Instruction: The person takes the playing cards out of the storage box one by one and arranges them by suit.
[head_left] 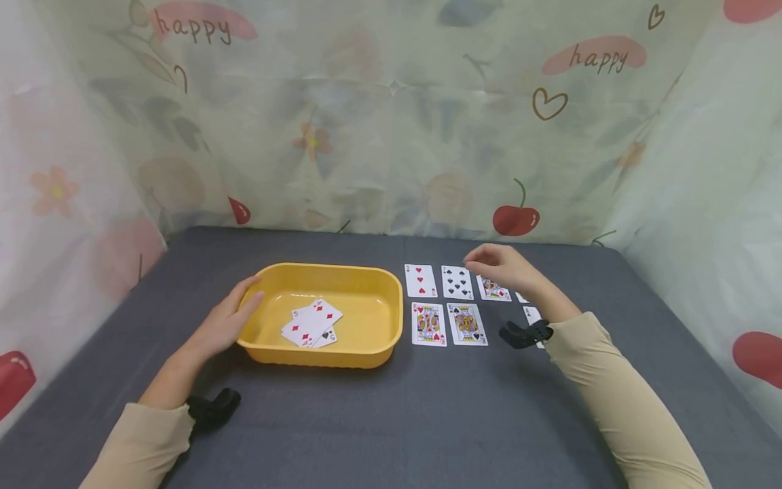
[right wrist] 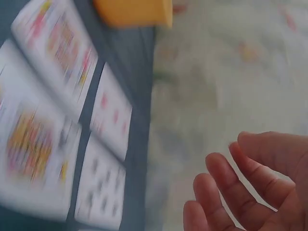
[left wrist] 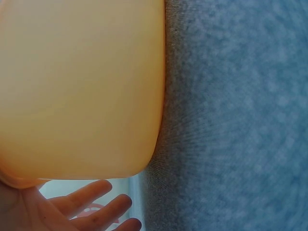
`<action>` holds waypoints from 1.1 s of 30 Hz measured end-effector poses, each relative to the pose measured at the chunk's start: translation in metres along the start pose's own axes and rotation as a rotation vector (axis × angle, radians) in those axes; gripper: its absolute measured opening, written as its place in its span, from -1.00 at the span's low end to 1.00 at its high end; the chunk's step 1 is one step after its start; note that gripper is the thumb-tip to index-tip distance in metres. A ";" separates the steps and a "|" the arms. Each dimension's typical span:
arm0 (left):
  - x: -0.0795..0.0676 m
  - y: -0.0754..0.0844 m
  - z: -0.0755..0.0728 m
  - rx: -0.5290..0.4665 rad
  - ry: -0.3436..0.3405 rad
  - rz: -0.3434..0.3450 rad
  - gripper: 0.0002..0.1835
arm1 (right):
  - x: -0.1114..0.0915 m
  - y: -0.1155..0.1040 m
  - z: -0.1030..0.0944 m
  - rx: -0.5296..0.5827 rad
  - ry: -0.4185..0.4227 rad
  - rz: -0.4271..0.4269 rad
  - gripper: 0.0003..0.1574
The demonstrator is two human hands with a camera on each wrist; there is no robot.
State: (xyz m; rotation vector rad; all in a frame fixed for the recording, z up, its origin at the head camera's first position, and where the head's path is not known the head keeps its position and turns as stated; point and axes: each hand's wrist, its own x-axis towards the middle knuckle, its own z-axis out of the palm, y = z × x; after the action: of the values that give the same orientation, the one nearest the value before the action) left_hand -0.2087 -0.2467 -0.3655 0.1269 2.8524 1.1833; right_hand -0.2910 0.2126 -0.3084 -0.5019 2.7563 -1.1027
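Observation:
My left hand [head_left: 226, 316] rests at the left rim of a yellow plastic tub [head_left: 391, 333], its thumb over the edge. In the left wrist view its fingers [left wrist: 103, 219] are extended and spread beside the tub's outer wall. Several loose playing cards [head_left: 318, 320] lie overlapped inside the tub, a diamond card on top. My right hand [head_left: 504, 265] hovers over the card rows with its fingers loosely bent and nothing between them. Nearest to it are the seven of spades [head_left: 457, 282] and a red-suited face card [head_left: 493, 289], partly covered by the hand.
Face-up cards stand in two rows right of the tub: the three of hearts [head_left: 420, 281], a king of hearts [head_left: 429, 324], a king of spades [head_left: 467, 324] and an ace [head_left: 533, 315] partly behind the right wrist. Patterned curtains [head_left: 397, 136] enclose the dark grey table [head_left: 391, 421].

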 end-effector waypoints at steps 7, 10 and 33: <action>0.001 0.001 0.000 -0.009 -0.003 0.002 -0.27 | 0.024 -0.054 0.035 0.117 -0.137 -0.109 -0.69; 0.001 0.001 0.000 -0.005 -0.003 0.002 -0.28 | 0.035 -0.074 0.049 0.118 -0.188 -0.143 -0.70; 0.001 0.002 0.001 -0.003 -0.011 -0.025 -0.28 | 0.093 -0.139 0.149 0.020 -0.538 -0.306 -0.59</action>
State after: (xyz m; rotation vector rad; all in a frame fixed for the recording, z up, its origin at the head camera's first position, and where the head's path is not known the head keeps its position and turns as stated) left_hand -0.2094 -0.2451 -0.3648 0.0968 2.8338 1.1778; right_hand -0.3068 -0.0107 -0.3208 -1.0671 2.2428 -0.8791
